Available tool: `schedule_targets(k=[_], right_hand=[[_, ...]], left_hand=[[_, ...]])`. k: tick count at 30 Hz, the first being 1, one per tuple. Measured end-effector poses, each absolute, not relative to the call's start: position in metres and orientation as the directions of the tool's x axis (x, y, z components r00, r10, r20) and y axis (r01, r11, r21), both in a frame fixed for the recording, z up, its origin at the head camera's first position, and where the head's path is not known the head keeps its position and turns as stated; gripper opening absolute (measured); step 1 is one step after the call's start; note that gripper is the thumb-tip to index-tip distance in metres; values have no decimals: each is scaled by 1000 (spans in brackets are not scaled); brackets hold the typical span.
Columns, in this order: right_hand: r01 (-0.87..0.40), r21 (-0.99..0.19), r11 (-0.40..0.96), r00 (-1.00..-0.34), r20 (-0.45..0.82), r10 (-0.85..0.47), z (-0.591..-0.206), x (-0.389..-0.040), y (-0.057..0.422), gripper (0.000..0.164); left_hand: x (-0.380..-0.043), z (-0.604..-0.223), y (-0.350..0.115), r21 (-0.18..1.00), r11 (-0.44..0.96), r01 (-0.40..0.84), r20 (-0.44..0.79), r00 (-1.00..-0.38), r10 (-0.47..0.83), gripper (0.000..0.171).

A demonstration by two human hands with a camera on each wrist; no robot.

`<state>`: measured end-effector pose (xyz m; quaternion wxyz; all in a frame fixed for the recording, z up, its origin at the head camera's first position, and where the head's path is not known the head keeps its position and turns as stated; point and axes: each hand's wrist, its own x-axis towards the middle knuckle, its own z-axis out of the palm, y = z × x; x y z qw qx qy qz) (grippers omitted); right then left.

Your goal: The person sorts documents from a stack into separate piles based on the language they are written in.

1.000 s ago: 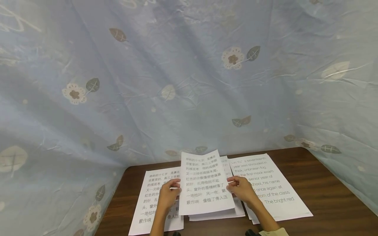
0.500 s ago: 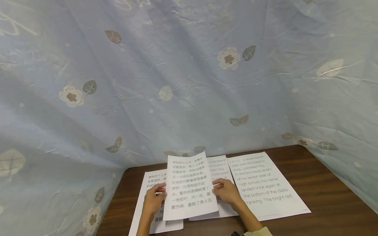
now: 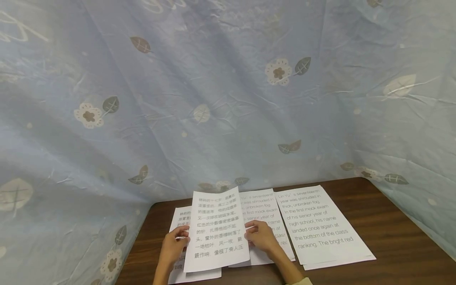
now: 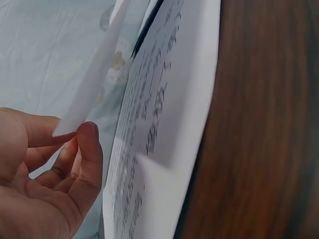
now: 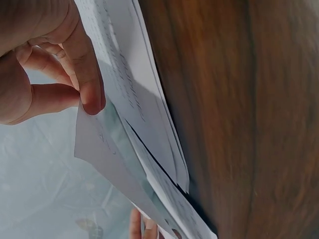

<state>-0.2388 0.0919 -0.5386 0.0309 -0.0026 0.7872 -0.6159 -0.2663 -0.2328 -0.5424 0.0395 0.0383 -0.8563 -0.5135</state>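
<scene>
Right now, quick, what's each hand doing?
Left hand: closed, pinching the left edge of the raised Chinese-text sheet.
Right hand: closed, pinching the same sheet's right edge.

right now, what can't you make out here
Head view: most words on the left white paper sheet with Chinese print, covered by the raised white Chinese-printed paper sheet and left hand.
Head view: some words on the middle white English-printed sheet, behind the raised sheet and right hand.
Right wrist view: most of the left hand, cut off by the bottom edge.
</scene>
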Motion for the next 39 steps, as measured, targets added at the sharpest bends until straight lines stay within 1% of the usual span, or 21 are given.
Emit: schedule_targets(k=[3,7,16,31,39], right_hand=[[32,-973,230,-997,-46,-55,-540,-238,85,41],[29,-977,212,-997,-45,-69,-542,-238,74,41],[13,-975,220,-996,-32,-86,-545,-237,51,39],[-25,-983,182,-995,6,-104,-547,-234,21,36],[0,-985,170,-995,-17,-101,-546,-238,8,34]], left_hand=[[-265,-543,-241,879,477,-15,37,-994,-100,40],[-264,-543,-251,882,470,-36,19,-994,-111,40],[-261,-543,-275,875,480,-56,2,-993,-120,40],[-256,-549,-306,872,484,-79,-20,-992,-126,41],[-258,-548,-318,867,487,-104,-52,-991,-119,40]])
